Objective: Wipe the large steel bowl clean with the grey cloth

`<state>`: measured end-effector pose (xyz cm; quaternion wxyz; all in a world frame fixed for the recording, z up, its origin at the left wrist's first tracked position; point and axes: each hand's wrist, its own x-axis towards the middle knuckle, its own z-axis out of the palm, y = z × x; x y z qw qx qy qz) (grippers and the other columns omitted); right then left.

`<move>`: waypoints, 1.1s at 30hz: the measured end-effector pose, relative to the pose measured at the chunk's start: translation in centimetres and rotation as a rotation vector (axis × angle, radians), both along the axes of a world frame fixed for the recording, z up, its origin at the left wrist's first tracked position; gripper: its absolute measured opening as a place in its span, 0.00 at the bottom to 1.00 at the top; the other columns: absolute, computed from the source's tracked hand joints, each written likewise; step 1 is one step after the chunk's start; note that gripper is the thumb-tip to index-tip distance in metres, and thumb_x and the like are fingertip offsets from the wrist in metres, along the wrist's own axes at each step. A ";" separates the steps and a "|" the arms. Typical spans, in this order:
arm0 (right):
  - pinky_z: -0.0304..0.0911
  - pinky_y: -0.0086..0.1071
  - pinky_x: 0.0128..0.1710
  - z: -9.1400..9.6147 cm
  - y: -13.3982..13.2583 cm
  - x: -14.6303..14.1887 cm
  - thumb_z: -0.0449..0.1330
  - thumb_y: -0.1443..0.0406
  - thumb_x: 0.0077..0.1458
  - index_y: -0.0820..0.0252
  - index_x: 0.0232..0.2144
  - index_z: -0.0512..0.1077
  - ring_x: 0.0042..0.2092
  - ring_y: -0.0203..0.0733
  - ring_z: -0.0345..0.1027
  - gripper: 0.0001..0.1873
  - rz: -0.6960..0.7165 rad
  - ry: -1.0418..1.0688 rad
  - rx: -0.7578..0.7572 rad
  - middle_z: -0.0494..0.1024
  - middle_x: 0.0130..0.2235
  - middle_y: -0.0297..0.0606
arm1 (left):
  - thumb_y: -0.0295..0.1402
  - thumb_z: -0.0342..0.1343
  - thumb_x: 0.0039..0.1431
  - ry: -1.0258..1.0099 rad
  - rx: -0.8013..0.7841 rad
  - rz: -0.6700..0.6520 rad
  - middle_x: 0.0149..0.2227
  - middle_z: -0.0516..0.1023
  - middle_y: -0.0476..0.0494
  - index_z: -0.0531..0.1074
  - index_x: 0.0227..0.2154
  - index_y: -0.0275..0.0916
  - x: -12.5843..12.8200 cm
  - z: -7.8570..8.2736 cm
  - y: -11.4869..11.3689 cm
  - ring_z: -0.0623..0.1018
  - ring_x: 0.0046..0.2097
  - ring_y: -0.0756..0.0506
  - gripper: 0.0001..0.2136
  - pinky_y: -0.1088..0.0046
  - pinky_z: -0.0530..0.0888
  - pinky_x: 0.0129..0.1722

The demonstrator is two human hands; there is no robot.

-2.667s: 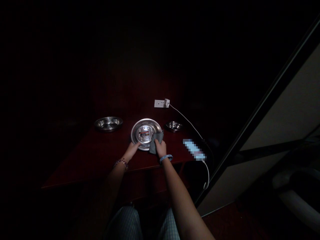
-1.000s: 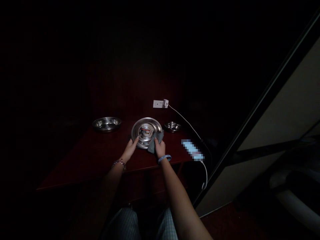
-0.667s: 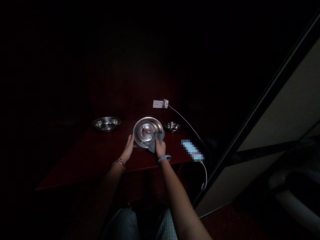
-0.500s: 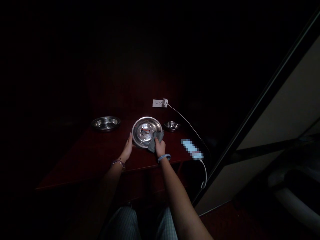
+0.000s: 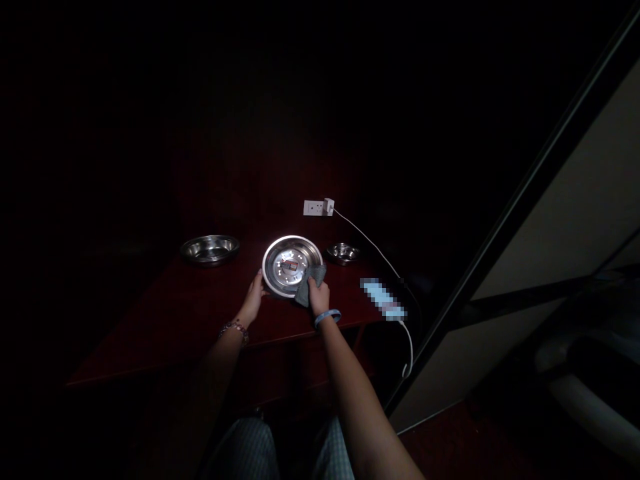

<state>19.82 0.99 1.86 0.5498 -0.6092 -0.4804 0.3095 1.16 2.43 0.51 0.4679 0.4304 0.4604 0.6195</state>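
A round stainless steel plate [image 5: 281,281] with a raised rim and a dark, red-edged label at its centre is tilted toward me above the table. My left hand [image 5: 254,298] grips its lower left edge, fingers partly hidden behind it. At the lower right edge, my right hand [image 5: 319,295] is closed on a grey cloth [image 5: 303,289], which is folded over the rim and pressed against the metal.
The dark red table [image 5: 165,327] carries a steel dish [image 5: 211,249] at left and a smaller steel bowl [image 5: 343,253] at right. A blurred-out phone [image 5: 383,299] lies near the right edge, with a white cable [image 5: 367,237] running to the wall socket [image 5: 313,208].
The plate has tipped slightly, its rim catching more light. Both hands keep their hold on the plate and cloth, and the whole view has shifted a little.
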 end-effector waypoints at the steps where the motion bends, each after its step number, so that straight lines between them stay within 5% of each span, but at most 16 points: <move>1: 0.72 0.31 0.44 0.0 0.0 0.0 0.58 0.57 0.63 0.62 0.42 0.84 0.46 0.49 0.83 0.19 0.001 0.000 -0.002 0.88 0.42 0.46 | 0.54 0.46 0.69 0.001 0.001 -0.002 0.55 0.83 0.35 0.74 0.58 0.38 0.0 0.0 0.0 0.82 0.48 0.41 0.28 0.70 0.78 0.37; 16: 0.71 0.31 0.44 -0.8 0.6 0.2 0.58 0.58 0.62 0.62 0.38 0.84 0.45 0.49 0.82 0.17 0.018 -0.001 0.010 0.88 0.42 0.48 | 0.61 0.59 0.60 -0.124 0.065 -0.010 0.57 0.82 0.35 0.76 0.59 0.40 -0.4 -0.3 0.1 0.82 0.52 0.39 0.34 0.70 0.78 0.41; 33: 0.69 0.30 0.39 -0.7 0.4 0.0 0.57 0.58 0.61 0.61 0.36 0.82 0.42 0.47 0.82 0.16 0.021 0.021 -0.004 0.87 0.39 0.46 | 0.67 0.57 0.56 -0.104 0.043 -0.020 0.55 0.83 0.32 0.77 0.59 0.37 -0.4 -0.4 0.0 0.82 0.52 0.38 0.41 0.67 0.77 0.44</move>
